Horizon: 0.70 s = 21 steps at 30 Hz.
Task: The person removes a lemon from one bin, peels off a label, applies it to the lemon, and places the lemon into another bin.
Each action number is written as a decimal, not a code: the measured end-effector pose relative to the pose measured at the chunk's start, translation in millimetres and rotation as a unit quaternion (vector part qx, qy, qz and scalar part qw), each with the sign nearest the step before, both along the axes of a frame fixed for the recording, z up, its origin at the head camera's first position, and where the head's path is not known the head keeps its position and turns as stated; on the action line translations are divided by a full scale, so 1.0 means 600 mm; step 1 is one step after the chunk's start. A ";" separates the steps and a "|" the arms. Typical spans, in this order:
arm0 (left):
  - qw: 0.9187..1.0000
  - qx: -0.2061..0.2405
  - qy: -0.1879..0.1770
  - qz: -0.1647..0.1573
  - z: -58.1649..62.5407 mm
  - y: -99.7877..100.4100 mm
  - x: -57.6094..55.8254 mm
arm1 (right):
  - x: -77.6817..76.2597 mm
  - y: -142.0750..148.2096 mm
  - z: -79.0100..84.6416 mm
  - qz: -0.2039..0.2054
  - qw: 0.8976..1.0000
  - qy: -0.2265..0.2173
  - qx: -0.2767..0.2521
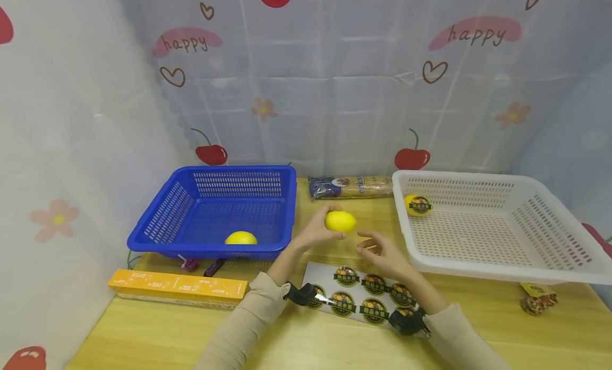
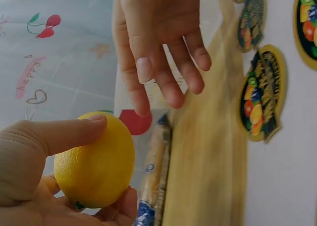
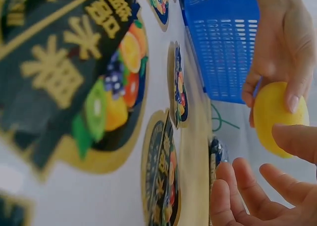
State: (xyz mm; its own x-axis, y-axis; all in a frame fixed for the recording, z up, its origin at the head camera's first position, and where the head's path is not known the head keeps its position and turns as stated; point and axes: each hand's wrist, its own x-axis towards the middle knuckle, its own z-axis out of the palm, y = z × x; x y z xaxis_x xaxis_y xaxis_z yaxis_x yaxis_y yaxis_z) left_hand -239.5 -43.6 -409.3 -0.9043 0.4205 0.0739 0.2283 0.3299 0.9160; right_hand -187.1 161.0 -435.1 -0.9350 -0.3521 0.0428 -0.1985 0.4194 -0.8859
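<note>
My left hand [image 1: 317,230] grips a yellow lemon [image 1: 340,221] above the table, the thumb along one side and the fingers curled round the other. Its skin in the left wrist view is bare, with a small green spot at the lower end. Just to the right, my right hand [image 1: 384,255] has loosely bent fingers and nothing in it. In the right wrist view its thumb overlaps the lemon [image 3: 272,112]. Below both hands lies a white sheet of round fruit stickers [image 1: 356,295], dark with gold edges.
At the left a blue basket [image 1: 212,247] holds another lemon [image 1: 241,238]. The white basket [image 1: 502,271] at the right contains a stickered lemon [image 1: 418,205]. A pasta packet [image 1: 351,187] lies at the back, an orange box [image 1: 179,286] at front left, wrapped sweets [image 1: 537,298] at right.
</note>
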 end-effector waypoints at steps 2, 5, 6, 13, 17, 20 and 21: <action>1.000 -0.005 0.000 0.003 -0.008 0.002 0.004 | 0.003 0.004 -0.002 0.001 1.000 0.002 0.000; 1.000 -0.014 0.004 0.012 -0.020 0.002 0.010 | 0.007 0.009 -0.006 0.006 1.000 0.008 0.007; 1.000 -0.018 0.004 0.015 -0.024 0.002 0.012 | 0.008 0.011 -0.008 0.011 1.000 0.013 0.009; 0.998 -0.053 0.003 0.014 -0.047 0.002 0.021 | 0.013 0.023 -0.025 0.052 0.997 0.047 0.038; 0.998 -0.057 0.002 0.012 -0.058 0.007 0.018 | 0.015 0.026 -0.030 0.085 0.993 0.053 0.060; 0.998 -0.058 -0.001 0.014 -0.064 0.013 0.013 | 0.019 0.026 -0.029 0.107 0.990 0.051 0.080; 0.998 -0.057 -0.003 0.013 -0.066 0.014 0.011 | 0.020 0.026 -0.029 0.114 0.988 0.049 0.088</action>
State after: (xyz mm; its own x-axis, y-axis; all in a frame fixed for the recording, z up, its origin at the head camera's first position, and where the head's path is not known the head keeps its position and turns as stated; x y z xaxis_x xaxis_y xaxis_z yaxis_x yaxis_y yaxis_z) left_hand -232.7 -35.3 -448.6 -0.9155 0.4018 0.0208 0.2123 0.4387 0.8732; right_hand -175.4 176.6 -452.3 -0.8244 -0.5640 0.0488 -0.3878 0.4999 -0.7744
